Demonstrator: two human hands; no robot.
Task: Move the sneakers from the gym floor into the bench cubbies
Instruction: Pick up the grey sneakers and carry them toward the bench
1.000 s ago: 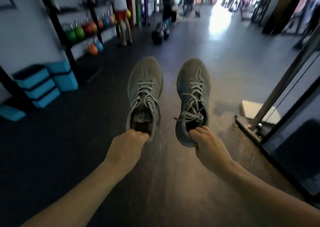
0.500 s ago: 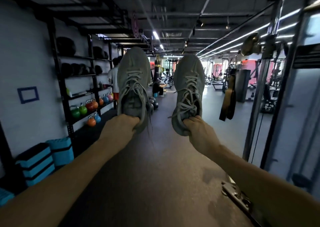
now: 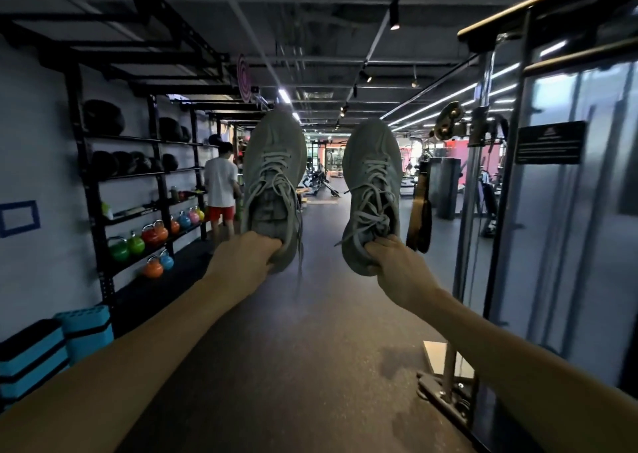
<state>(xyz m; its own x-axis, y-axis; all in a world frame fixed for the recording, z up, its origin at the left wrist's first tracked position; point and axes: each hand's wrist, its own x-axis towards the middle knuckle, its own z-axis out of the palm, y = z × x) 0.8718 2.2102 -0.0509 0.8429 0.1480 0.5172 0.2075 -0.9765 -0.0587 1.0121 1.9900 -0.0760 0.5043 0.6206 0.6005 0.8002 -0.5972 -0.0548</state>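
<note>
Two grey lace-up sneakers are held out in front of me at arm's length, toes pointing up and away. My left hand grips the left sneaker at its heel opening. My right hand grips the right sneaker the same way, fingers curled into the collar. A loose lace dangles below the left shoe. Both shoes hang well above the dark gym floor. No bench or cubbies are in view.
A black rack with medicine balls and coloured kettlebells lines the left wall, blue step blocks below it. A person in a white shirt stands by the rack. A cable machine frame stands on the right.
The view has lifted from the floor to looking straight down the gym aisle. Both hands keep their grip on the sneakers, which are now raised higher in front of me.
</note>
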